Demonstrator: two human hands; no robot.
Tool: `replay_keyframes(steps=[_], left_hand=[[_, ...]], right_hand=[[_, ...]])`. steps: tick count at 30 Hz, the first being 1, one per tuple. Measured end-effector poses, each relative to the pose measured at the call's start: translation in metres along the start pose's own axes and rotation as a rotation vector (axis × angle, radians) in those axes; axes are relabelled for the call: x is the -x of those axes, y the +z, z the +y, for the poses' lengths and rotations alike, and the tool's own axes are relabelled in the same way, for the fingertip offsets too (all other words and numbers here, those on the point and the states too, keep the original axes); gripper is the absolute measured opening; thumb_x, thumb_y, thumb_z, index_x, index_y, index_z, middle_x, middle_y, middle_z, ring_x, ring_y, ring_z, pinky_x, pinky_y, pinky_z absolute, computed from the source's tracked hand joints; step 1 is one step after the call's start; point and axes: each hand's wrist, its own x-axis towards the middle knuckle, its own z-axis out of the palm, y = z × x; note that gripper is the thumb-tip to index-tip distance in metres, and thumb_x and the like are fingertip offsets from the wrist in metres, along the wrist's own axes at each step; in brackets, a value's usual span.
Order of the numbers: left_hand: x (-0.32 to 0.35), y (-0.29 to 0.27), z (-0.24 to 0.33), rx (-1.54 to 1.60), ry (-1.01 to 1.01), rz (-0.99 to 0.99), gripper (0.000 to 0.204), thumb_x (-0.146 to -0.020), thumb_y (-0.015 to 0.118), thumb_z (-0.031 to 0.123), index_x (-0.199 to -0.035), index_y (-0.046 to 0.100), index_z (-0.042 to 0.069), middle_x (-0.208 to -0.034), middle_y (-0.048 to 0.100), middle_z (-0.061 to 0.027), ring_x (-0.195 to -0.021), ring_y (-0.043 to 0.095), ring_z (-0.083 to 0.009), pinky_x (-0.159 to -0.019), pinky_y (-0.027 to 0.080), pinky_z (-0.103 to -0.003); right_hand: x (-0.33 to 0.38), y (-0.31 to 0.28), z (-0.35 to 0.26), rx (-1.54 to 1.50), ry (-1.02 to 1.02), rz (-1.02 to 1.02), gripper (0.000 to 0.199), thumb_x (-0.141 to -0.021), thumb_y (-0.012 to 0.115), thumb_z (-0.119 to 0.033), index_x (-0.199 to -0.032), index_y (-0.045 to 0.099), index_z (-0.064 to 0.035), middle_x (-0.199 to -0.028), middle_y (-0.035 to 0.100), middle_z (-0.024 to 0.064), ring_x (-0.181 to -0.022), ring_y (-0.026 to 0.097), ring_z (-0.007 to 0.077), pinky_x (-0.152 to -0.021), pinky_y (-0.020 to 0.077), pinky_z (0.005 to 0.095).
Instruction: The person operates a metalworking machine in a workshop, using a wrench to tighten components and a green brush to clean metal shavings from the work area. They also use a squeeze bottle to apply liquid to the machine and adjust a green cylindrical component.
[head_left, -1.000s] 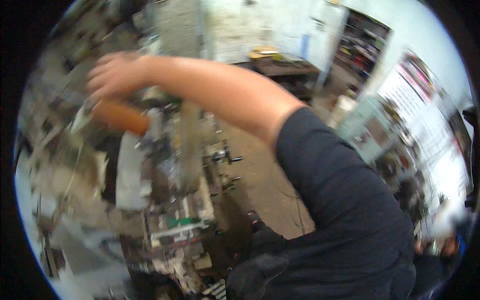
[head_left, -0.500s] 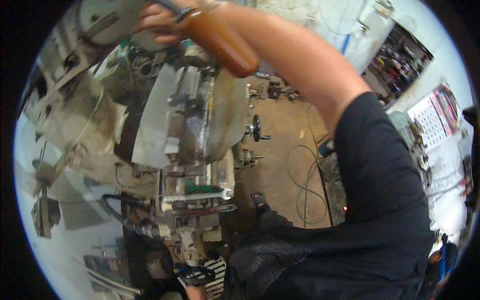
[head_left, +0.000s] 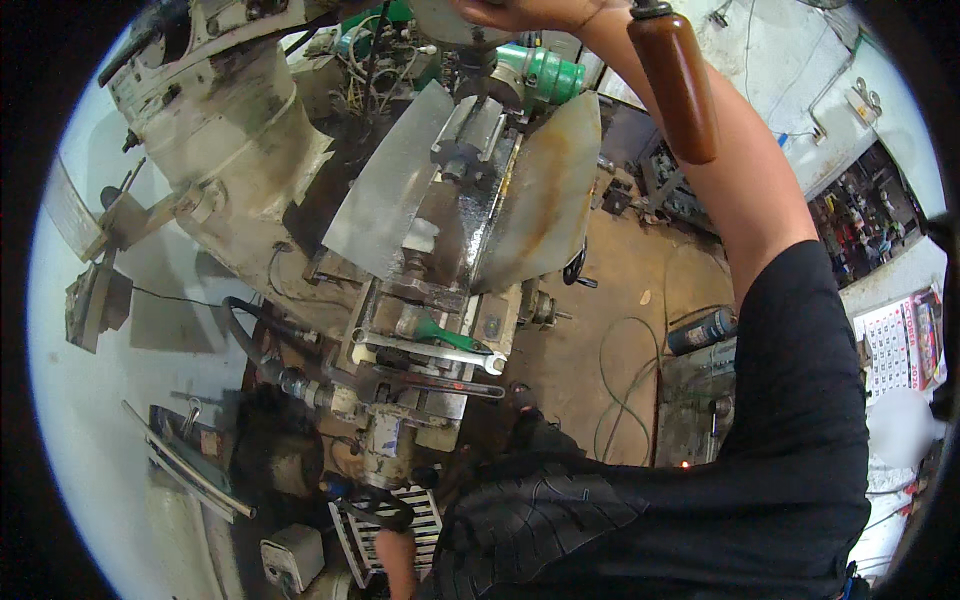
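Note:
My right hand (head_left: 525,12) is raised at the top edge beside the machine's grey round head (head_left: 440,22). Its fingers look bent, but the frame cuts off what they close on. A brown handle (head_left: 675,95) on a dark metal end hangs in front of my right forearm. Low in the view, my left hand (head_left: 395,548) is closed round the black crank handle (head_left: 385,512) at the end of the machine table. Between two bent metal sheets (head_left: 545,190), a clamped metal piece (head_left: 470,135) sits under the head. A green-handled brush (head_left: 440,332) and a spanner (head_left: 430,350) lie nearer me.
A dark, long-handled wrench (head_left: 440,384) lies beside the spanner. Right of the table, a handwheel (head_left: 577,266) sticks out over the brown floor (head_left: 570,340), where a green hose (head_left: 605,400) loops. A dark cylinder (head_left: 702,332) stands farther right, and a slatted white rack (head_left: 425,515) is below.
The view has shifted, so the machine sits farther right in it. My right hand has passed to the right of its earlier place and is partly cut off. My left hand stays low.

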Motion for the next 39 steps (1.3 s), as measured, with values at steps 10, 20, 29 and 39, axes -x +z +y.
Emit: replay_keyframes(steps=[10,20,29,39], left_hand=[[-0.052,-0.073,-0.013,0.040,-0.120,0.117,0.033,-0.089,0.068,0.029,-0.109,0.074,0.004,-0.102,0.075,-0.0212,-0.100,0.071,-0.0396,-0.082,0.054,-0.049],[-0.106,-0.055,-0.024,0.286,-0.075,0.003,0.034,-0.081,0.075,0.024,-0.105,0.072,0.000,-0.096,0.076,-0.0148,-0.087,0.073,-0.0331,-0.077,0.055,-0.043],[-0.051,-0.036,-0.002,0.317,0.095,-0.215,0.027,-0.085,0.070,0.017,-0.107,0.070,0.002,-0.096,0.075,-0.0177,-0.091,0.073,-0.0358,-0.079,0.054,-0.046],[-0.045,0.008,-0.036,0.112,0.244,-0.290,0.039,-0.082,0.072,0.025,-0.115,0.071,0.003,-0.106,0.073,-0.0218,-0.098,0.069,-0.0401,-0.084,0.054,-0.044]], right_hand=[[-0.002,0.000,-0.002,-0.023,0.011,0.043,0.018,-0.079,0.070,-0.016,-0.092,0.068,-0.0039,-0.085,0.063,0.0129,-0.088,0.063,0.0343,-0.081,0.0537,0.0459],[-0.003,-0.004,-0.009,-0.009,0.132,-0.062,0.014,-0.080,0.070,-0.014,-0.091,0.068,-0.0043,-0.085,0.064,0.0144,-0.086,0.065,0.0336,-0.076,0.0537,0.0455],[-0.004,-0.010,-0.022,-0.025,0.187,0.040,0.013,-0.082,0.072,-0.017,-0.090,0.070,-0.0069,-0.083,0.064,0.0116,-0.082,0.066,0.0310,-0.071,0.0542,0.0445],[-0.004,-0.011,-0.023,0.030,0.208,0.000,0.020,-0.081,0.074,-0.022,-0.097,0.073,-0.0099,-0.088,0.067,0.0090,-0.081,0.065,0.0310,-0.067,0.0542,0.0434]])
